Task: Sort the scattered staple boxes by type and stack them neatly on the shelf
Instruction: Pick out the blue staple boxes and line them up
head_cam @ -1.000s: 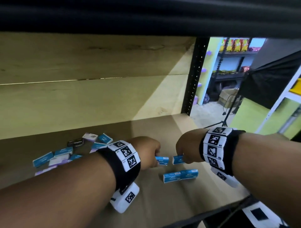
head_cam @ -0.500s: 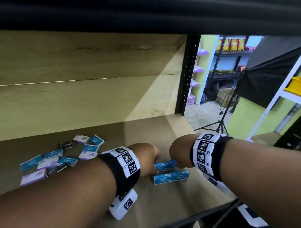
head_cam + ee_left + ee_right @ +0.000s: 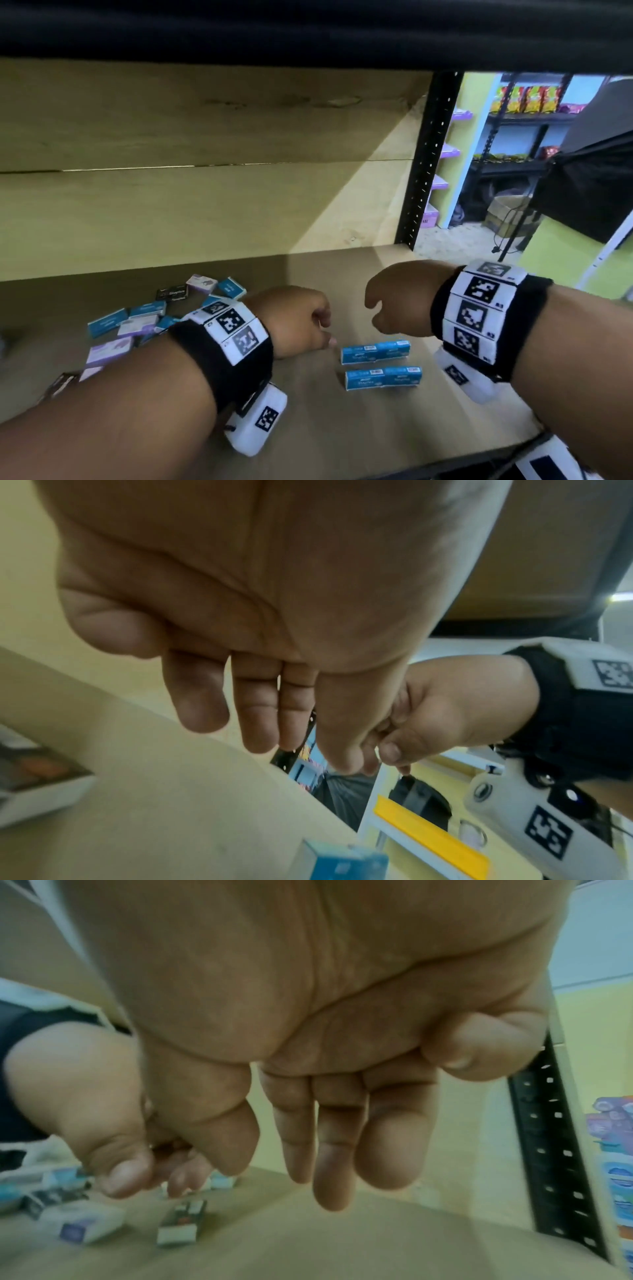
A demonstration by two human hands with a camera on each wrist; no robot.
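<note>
Two rows of blue staple boxes lie side by side on the brown shelf board: a back row and a front row. My left hand hovers just left of the back row, and its fingers hang loose and hold nothing. A little above and behind the rows, my right hand also has relaxed, empty fingers. A scattered pile of blue, purple-white and black staple boxes lies to the left, partly hidden by my left forearm.
A wooden back wall closes the shelf behind. A black perforated upright marks its right end. The upper shelf's dark edge hangs overhead. Beyond the right end are a floor, a tripod and other racks.
Both hands held small blue boxes a second ago, set them down as a second row behind the first, then let go and drew slightly up and apart.
</note>
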